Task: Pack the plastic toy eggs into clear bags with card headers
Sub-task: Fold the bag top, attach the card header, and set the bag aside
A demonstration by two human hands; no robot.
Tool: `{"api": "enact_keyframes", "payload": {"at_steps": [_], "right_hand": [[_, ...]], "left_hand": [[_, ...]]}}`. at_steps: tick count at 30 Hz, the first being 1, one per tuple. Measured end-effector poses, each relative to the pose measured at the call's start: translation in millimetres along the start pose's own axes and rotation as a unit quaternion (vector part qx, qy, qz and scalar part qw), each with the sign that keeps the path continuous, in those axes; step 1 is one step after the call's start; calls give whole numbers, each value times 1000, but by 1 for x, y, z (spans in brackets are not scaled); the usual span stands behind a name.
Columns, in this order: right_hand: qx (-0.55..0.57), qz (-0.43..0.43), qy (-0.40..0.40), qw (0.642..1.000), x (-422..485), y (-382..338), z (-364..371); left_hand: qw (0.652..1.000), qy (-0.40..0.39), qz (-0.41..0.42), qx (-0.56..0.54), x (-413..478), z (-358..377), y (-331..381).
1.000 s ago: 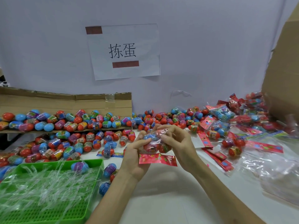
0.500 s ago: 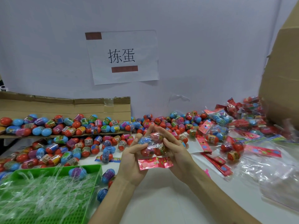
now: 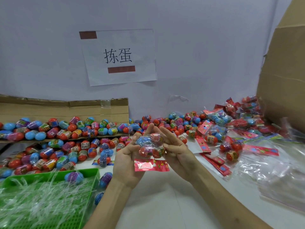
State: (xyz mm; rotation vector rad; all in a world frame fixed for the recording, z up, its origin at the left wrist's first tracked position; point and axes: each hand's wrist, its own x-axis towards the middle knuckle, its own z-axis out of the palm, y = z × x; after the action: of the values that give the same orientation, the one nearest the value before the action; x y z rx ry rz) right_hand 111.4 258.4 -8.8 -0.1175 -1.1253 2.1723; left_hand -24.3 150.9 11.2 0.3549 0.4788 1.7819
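Note:
A clear bag of toy eggs [image 3: 151,145], holding a blue egg and red ones, sits between my two hands above the white table. Its red card header [image 3: 151,165] hangs below the eggs. My left hand [image 3: 127,162] supports the bag from the left, fingers stretched upward and thumb at the blue egg. My right hand [image 3: 179,156] presses it from the right with straight fingers. Loose toy eggs [image 3: 71,149] lie heaped to the left and behind my hands.
A green tray [image 3: 92,171] of clear plastic strips sits at the front left, with a cardboard flap [image 3: 66,108] behind the eggs. Packed bags [image 3: 219,118], red headers [image 3: 216,161] and empty clear bags [image 3: 272,171] lie right. A cardboard box [image 3: 283,80] stands far right.
My fingers, curled around the bag earlier, have straightened out. The bag stays between my hands with its header still hanging down.

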Motion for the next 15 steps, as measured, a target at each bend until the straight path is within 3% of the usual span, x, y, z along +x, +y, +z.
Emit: {"api": "enact_keyframes", "payload": {"at_steps": [11,15], "right_hand": [[-64,1,60,996,4,-2,2],[-173,-14,97,980,5,-6,5]], "left_hand": [[998,34,-6,-46,5,0,-2],[999,37,-20,-35,8,-1,-3]]}}
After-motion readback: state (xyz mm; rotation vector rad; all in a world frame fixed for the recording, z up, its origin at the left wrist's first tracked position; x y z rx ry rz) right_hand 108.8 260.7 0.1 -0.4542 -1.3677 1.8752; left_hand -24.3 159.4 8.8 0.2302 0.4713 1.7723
